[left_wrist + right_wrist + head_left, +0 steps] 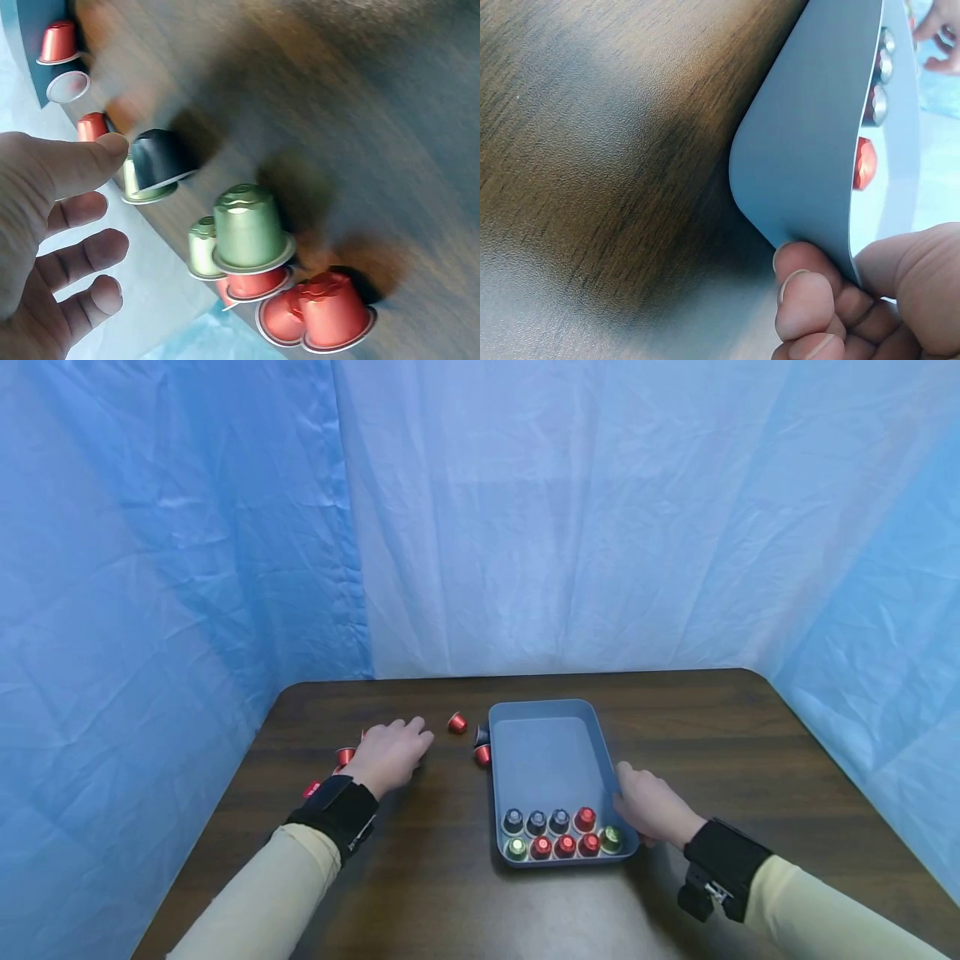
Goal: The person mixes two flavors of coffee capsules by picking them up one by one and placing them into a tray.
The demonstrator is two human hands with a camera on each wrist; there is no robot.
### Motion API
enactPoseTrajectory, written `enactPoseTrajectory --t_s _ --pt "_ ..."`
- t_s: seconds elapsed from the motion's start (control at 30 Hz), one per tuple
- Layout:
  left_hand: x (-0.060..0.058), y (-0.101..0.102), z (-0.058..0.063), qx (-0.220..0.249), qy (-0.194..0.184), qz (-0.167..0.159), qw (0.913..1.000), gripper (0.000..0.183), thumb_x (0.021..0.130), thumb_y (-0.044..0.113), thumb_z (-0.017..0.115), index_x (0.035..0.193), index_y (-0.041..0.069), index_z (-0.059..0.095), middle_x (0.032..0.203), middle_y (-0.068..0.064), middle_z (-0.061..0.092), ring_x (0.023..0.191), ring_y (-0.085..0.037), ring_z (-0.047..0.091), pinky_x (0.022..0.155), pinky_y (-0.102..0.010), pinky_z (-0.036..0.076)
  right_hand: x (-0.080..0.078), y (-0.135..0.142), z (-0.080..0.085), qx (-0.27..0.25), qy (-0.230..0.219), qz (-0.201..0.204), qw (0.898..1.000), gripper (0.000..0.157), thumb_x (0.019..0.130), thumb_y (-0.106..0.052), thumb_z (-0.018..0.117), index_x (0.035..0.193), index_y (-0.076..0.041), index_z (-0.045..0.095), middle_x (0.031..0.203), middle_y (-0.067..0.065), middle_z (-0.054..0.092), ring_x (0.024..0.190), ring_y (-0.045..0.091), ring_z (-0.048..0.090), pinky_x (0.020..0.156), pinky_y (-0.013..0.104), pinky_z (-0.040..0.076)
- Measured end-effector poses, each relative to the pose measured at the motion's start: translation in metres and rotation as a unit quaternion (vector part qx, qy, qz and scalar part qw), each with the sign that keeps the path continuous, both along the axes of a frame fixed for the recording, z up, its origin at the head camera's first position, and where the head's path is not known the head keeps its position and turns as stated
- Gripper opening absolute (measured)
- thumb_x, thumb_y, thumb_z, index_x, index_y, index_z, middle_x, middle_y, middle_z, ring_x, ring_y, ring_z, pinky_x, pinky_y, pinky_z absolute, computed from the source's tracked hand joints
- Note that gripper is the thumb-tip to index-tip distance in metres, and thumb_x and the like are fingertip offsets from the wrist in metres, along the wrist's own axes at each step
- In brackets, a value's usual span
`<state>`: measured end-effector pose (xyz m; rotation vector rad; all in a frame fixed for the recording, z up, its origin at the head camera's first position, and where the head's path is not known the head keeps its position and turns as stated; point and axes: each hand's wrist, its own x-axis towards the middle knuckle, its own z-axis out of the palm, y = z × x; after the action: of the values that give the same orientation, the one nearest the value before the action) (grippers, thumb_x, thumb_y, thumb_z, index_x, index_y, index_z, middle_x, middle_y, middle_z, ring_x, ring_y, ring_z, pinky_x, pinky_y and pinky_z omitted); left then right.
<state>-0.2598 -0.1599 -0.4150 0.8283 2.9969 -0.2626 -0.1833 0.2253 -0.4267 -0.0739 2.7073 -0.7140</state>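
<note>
My right hand (652,806) grips the right rim of a blue-grey tray (547,752), thumb inside the wall and fingers outside it in the right wrist view. Along the tray's near end stand coffee capsules in two rows, dark, red (585,818) and green (611,839). Over the table's left side reaches my left hand (392,752), its fingers loosely bent with nothing seen between them. In the left wrist view a dark capsule (159,159) stands just beyond the thumb tip. Green capsules (249,226) and red capsules (339,311) stand nearby; the head view mostly hides this group behind the hand.
Left of the tray lie a red capsule (457,722), a dark one (482,737) and another red one (483,756) close against the tray's wall. The brown wooden table (420,893) ends at blue sheets (570,527) behind and on both sides.
</note>
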Motion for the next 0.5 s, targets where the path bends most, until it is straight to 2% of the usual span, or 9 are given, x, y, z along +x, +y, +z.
enactPoseTrajectory --t_s 0.27,0.5 --pt "-0.002 -0.008 -0.012 -0.014 -0.004 0.0 0.9999 0.045 0.084 0.014 0.085 0.126 0.013 0.069 0.12 -0.01 0.064 0.102 -0.029 0.064 0.088 -0.049 0.057 0.0 0.0 0.0 -0.003 0.001 0.003 1.0 0.045 0.099 -0.008 0.062 0.135 0.012 0.042 0.096 0.023 0.06 0.05 0.022 0.06 0.046 0.03 0.05" --pt "-0.001 -0.013 -0.018 -0.049 0.048 -0.018 0.9975 0.024 0.086 0.012 0.083 0.109 0.01 0.077 0.112 -0.011 0.065 0.082 -0.027 0.062 0.069 -0.043 0.058 0.001 0.0 0.001 -0.001 0.004 0.004 1.0 0.046 0.099 -0.008 0.062 0.136 0.012 0.042 0.094 0.021 0.06 0.05 0.022 0.06 0.046 0.03 0.05"
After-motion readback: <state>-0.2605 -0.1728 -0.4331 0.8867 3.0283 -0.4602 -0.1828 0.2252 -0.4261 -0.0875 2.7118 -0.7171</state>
